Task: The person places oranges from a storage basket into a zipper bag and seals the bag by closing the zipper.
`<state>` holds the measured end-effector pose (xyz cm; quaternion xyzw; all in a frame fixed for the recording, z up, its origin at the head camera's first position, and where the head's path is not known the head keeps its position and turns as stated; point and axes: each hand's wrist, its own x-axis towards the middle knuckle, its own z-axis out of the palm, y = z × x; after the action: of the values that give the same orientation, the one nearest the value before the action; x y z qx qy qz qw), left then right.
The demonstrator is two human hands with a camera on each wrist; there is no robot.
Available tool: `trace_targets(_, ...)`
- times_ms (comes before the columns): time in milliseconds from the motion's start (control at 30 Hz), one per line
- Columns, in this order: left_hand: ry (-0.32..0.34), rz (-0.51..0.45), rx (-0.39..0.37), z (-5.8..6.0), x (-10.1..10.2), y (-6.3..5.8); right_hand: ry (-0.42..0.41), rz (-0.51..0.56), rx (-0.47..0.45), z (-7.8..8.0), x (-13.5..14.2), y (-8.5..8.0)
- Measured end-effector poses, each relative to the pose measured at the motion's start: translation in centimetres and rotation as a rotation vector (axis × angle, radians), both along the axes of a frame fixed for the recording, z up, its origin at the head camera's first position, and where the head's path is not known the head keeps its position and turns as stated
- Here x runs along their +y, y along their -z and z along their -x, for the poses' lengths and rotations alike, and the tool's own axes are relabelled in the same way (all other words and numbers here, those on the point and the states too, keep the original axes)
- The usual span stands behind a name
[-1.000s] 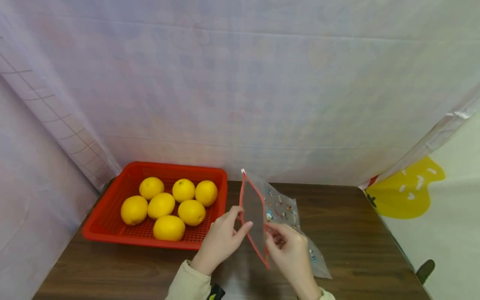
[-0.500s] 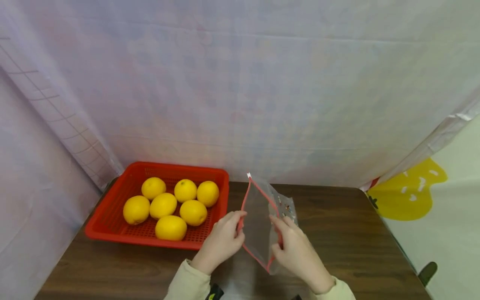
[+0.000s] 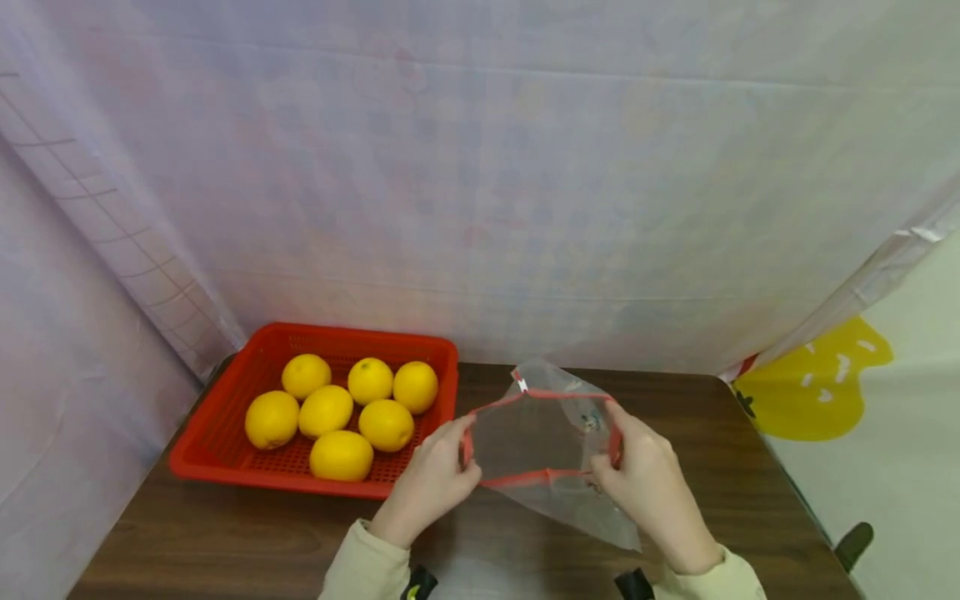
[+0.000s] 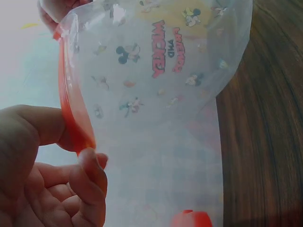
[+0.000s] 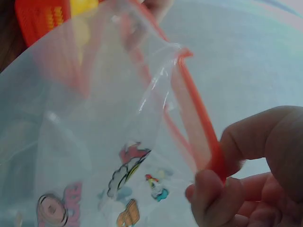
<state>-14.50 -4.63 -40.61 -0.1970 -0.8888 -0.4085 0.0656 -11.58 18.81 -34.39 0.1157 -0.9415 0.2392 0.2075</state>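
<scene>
Between the two hands hangs a clear zip bag with a red edge, its mouth spread wide. My left hand pinches the red edge on the left side. On the opposite side my right hand pinches the same edge between thumb and fingers. A white slider sits at the far corner of the mouth. Cartoon prints and lettering cover the bag in the left wrist view. Nothing shows inside it. To the left, several yellow citrus fruits lie in a red plastic basket.
The dark wooden table carries the basket at its left, close to the left hand. A pale patterned curtain hangs behind the table. At the right is a white cloth with a yellow printed shape.
My right hand has moved right, away from the left hand. The bag's mouth has widened and turned, its slider now further right. The fruits and basket stay where they were.
</scene>
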Motion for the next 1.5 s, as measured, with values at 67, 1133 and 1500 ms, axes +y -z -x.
trace_targets(67, 0.006, -0.001, 0.001, 0.0, -0.1, -0.2, 0.026, 0.007, 0.045, 0.1, 0.2, 0.0)
trace_targets(1133, 0.071, 0.084, 0.035, -0.1, -1.9, -0.3, -0.226, 0.245, -0.137, -1.1, -0.3, 0.0)
trace_targets(1500, -0.042, 0.031, -0.005, 0.5, -4.1, 0.5, -0.267, 0.244, -0.184, -0.7, -0.5, 0.2)
